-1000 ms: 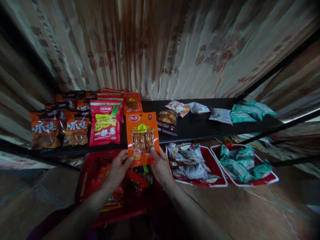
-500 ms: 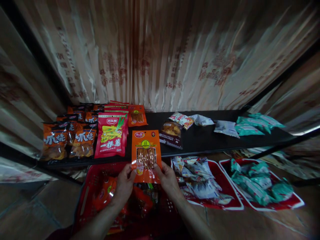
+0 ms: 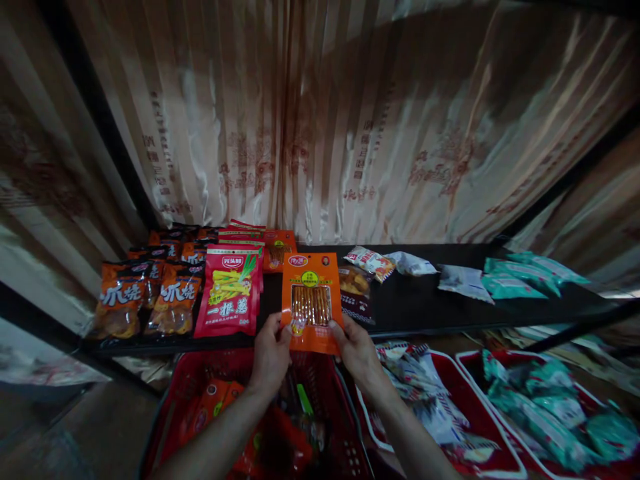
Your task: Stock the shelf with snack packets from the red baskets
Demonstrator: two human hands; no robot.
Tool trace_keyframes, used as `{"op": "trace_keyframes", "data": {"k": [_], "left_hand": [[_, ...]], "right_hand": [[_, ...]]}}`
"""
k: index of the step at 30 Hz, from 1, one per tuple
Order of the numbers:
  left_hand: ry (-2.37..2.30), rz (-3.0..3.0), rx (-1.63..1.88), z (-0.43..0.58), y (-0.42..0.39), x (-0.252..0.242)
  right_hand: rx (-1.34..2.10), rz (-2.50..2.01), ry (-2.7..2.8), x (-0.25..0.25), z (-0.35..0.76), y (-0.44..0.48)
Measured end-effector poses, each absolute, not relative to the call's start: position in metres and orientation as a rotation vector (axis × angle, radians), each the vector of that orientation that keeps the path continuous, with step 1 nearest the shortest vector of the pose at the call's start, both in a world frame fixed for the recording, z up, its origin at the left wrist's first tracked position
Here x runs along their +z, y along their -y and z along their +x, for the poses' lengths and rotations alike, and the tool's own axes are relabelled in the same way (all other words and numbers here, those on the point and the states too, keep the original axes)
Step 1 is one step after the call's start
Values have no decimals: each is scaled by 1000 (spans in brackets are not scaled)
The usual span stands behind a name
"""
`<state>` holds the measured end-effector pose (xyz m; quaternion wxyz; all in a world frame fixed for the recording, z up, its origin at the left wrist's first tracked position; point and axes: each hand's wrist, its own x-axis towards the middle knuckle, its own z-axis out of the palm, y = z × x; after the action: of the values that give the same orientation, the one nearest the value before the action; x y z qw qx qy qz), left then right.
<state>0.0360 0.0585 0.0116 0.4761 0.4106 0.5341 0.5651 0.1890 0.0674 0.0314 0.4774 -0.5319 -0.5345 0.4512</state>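
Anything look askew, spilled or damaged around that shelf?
Nothing looks spilled, and the held orange packet looks intact. On the black shelf, though, small white packets lie at uneven angles, untidy compared with the upright red bags on the left.

the held orange packet (image 3: 311,303) has moved farther over the shelf (image 3: 415,300), hiding more of the brown bag (image 3: 357,293).

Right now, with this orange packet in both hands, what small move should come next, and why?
Probably shift the orange snack packet left and back, toward the matching packet on the black shelf. Your left hand and right hand hold its lower part, its printed front faces you, and shelf surface shows between it and the red snack pouch.
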Motion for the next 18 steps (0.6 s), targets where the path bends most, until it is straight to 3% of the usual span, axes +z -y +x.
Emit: {"op": "trace_keyframes", "data": {"k": [18], "left_hand": [[-1491, 969, 1444, 38, -143, 29]], "right_hand": [[887, -1463, 1235, 46, 157, -193]]}}
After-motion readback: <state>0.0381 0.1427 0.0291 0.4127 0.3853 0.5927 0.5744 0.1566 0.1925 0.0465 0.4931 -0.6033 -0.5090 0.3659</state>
